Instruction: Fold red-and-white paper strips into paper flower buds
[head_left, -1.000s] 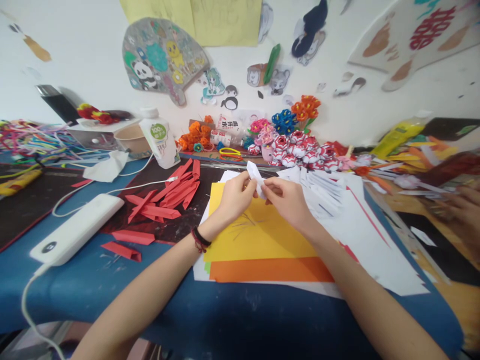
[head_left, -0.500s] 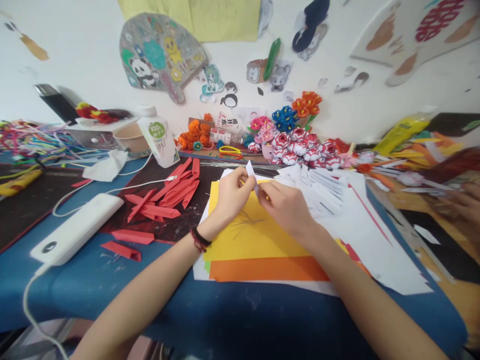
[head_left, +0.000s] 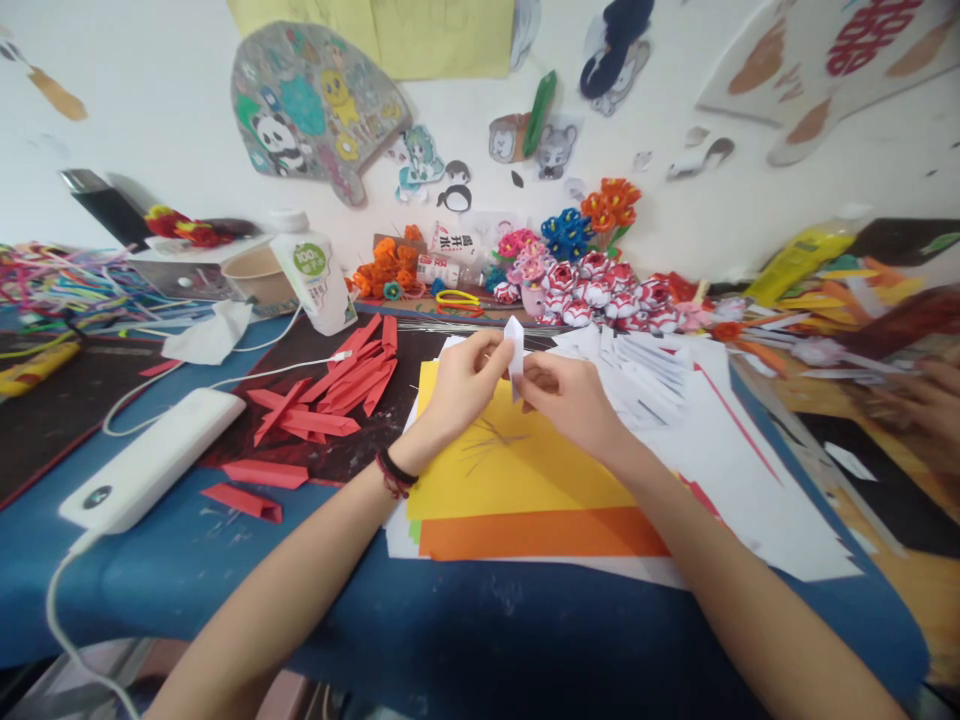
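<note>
Between my hands a small folded white paper strip (head_left: 515,352) stands upright, its top end pointed. My left hand (head_left: 471,375) pinches it from the left near the top. My right hand (head_left: 562,390) has its fingers curled against the strip's lower right side. Below both hands lies a stack of coloured sheets with a yellow sheet (head_left: 517,470) on top and orange paper (head_left: 540,535) showing at its front edge. A few thin dark wires (head_left: 491,440) lie on the yellow. Many white paper strips (head_left: 645,375) are heaped right of my right hand.
Folded red paper pieces (head_left: 352,375) lie to the left on a dark mat. A white power bank (head_left: 154,460) with cables lies farther left. Behind stand a white bottle (head_left: 315,275) and red-and-white paper flowers (head_left: 592,290). Another person's hand (head_left: 930,395) is at the right edge.
The white strip has turned more upright and its broad face shows more. Both hands have shifted slightly right with it. The camera view has moved a little.
</note>
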